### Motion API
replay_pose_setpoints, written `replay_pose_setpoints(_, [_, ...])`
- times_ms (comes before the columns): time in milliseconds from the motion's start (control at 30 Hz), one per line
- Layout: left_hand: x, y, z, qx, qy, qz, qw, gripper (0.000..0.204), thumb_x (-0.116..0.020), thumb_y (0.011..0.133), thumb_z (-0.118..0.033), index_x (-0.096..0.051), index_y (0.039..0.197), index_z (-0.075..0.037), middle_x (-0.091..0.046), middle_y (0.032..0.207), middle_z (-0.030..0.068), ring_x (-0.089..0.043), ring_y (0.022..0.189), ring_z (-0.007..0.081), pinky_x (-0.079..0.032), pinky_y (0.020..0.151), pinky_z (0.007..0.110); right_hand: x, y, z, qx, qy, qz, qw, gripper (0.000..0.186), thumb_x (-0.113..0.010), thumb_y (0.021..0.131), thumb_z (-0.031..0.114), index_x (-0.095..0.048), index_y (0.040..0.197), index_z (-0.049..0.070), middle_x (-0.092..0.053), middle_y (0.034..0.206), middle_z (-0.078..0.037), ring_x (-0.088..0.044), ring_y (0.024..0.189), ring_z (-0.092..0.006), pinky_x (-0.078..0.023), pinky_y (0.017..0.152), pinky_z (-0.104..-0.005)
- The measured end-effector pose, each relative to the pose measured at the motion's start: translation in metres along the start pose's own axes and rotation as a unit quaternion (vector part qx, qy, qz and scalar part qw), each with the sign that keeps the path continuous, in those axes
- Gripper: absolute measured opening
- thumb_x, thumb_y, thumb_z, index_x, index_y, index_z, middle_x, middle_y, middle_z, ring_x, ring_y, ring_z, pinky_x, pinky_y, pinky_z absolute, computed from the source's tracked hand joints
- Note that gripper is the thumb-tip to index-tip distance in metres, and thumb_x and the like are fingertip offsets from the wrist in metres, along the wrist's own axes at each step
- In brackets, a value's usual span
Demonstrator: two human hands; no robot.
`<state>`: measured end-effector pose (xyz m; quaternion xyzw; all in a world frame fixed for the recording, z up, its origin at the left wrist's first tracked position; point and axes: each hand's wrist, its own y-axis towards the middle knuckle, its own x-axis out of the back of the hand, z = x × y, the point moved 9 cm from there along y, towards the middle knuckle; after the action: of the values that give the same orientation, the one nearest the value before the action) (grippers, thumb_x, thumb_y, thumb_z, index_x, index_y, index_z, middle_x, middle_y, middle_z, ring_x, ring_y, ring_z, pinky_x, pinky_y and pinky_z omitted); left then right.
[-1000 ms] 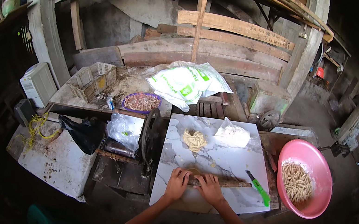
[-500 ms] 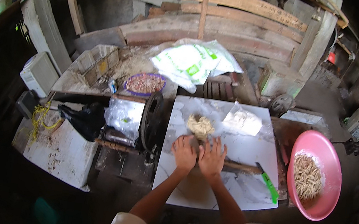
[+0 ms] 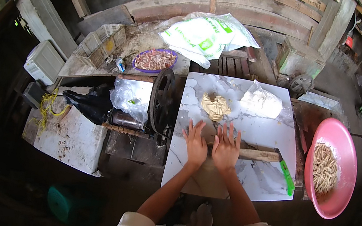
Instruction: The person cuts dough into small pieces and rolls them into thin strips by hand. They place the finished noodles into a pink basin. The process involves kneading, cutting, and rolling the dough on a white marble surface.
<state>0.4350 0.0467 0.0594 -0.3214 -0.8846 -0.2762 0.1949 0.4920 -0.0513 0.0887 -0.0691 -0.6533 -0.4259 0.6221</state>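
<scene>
Both my hands lie palm down, side by side, on the white marble-patterned board (image 3: 245,184). My left hand (image 3: 196,144) is open with its fingers stretched out and apart. Beside it my right hand (image 3: 226,147) is also open and flat, next to a worn wooden stick (image 3: 258,155) that reaches to the right. Whatever lies under the palms is hidden. A lump of pale dough (image 3: 216,107) rests just beyond my fingertips. Farther back is a clear plastic bag of white powder (image 3: 262,102). At the board's right edge lies a knife with a green handle (image 3: 286,178).
A pink basin (image 3: 346,172) of short dough strips stands at the right. Left of the board is a machine with a dark wheel (image 3: 160,102) and plastic over it. Behind are a purple-rimmed tray (image 3: 156,61) of thin pieces and white-and-green sacks (image 3: 212,35).
My view has shifted, so the board sits higher in it. My hands have drawn slightly back from the dough lump, and their fingers are now straighter and more spread.
</scene>
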Motion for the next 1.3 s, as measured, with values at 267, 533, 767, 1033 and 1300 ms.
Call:
replay_pose_setpoints(267, [-0.005,0.012,0.009,0.015,0.047,-0.021,0.999,0.059,-0.044,0.083,0.001,-0.030,0.140,0.000,-0.031,0.146,0.0157,-0.014,0.141,0.0363,-0.002,0.110,0.060,-0.001,0.010,0.002,-0.015,-0.040,-0.009,0.999,0.044,-0.037,0.096,0.023,-0.048,0.131,-0.001,-0.038,0.144,-0.014,-0.027,0.139,-0.0251,-0.018,0.113,-0.0493])
replay_pose_setpoints(533, [0.004,-0.012,0.001,0.013,0.059,0.022,0.998,0.062,-0.042,0.081,0.002,-0.028,0.141,0.002,-0.027,0.149,0.0160,-0.012,0.142,0.0367,0.001,0.110,0.060,-0.001,-0.018,0.010,0.013,-0.022,-0.004,1.000,0.040,-0.042,0.093,0.022,-0.057,0.122,-0.001,-0.043,0.140,-0.014,-0.031,0.137,-0.0251,-0.022,0.112,-0.0466])
replay_pose_setpoints(767, [-0.014,0.037,0.009,-0.005,0.116,-0.015,0.993,0.063,-0.048,0.080,0.000,-0.029,0.140,0.005,-0.031,0.145,0.0165,-0.012,0.141,0.0380,-0.005,0.111,0.058,-0.011,0.032,-0.002,0.013,-0.054,-0.060,0.997,0.043,-0.036,0.097,0.027,-0.057,0.121,-0.002,-0.044,0.140,-0.013,-0.028,0.138,-0.0231,-0.019,0.114,-0.0461])
replay_pose_setpoints(1033, [0.010,-0.027,-0.009,-0.063,0.035,0.016,0.997,0.061,-0.041,0.084,0.002,-0.024,0.142,0.004,-0.029,0.147,0.0176,-0.015,0.141,0.0346,-0.006,0.112,0.056,0.005,-0.034,0.017,0.027,0.005,-0.006,1.000,0.058,-0.049,0.091,0.032,-0.038,0.136,-0.004,-0.039,0.142,-0.015,-0.035,0.132,-0.0259,-0.023,0.111,-0.0474])
replay_pose_setpoints(1300, [0.023,-0.060,-0.001,-0.004,-0.107,0.119,0.987,0.051,-0.038,0.093,-0.006,-0.028,0.143,-0.002,-0.034,0.145,0.0167,-0.023,0.139,0.0337,-0.010,0.113,0.050,0.025,-0.075,0.025,0.063,0.080,0.050,0.994,0.060,-0.065,0.077,0.013,-0.041,0.131,0.002,-0.049,0.121,-0.015,-0.045,0.112,-0.0310,-0.034,0.100,-0.0441])
